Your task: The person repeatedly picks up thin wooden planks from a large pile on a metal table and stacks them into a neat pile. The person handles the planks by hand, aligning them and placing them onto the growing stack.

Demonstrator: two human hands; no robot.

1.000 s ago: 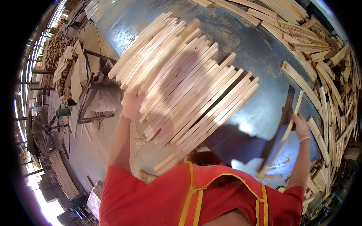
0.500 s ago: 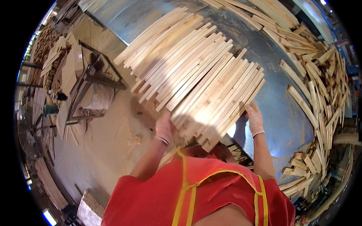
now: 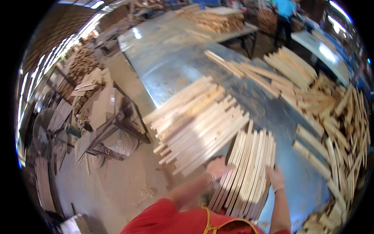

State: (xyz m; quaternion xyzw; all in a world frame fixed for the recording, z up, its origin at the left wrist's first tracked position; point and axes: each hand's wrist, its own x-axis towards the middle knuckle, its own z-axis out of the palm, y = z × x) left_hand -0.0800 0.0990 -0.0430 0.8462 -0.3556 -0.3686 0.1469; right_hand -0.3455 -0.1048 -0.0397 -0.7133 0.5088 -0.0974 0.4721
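Note:
A row of pale wooden strips (image 3: 249, 167) lies side by side between my two gloved hands, close in front of me. My left hand (image 3: 220, 168) presses against the left side of this bundle, slightly blurred. Along the right side, my right hand (image 3: 276, 178) grips the outermost strip, its fingertips partly hidden by the wood. Just left of the bundle, a larger layer of similar wooden strips (image 3: 196, 126) rests at the edge of the metal table (image 3: 167, 50), separated from the held strips by a narrow gap.
Loose wooden offcuts (image 3: 339, 117) are heaped along the table's right side. A dark-framed stand (image 3: 126, 121) and a fan (image 3: 43, 130) are at left. A stack of boards (image 3: 218, 19) stands at the far end, and a person in a blue top (image 3: 285, 9) is beyond.
The strips formed one wide layer before; now a bundle at its right is split off between my hands. Both hands have shifted right, and the view has tilted up toward the far room.

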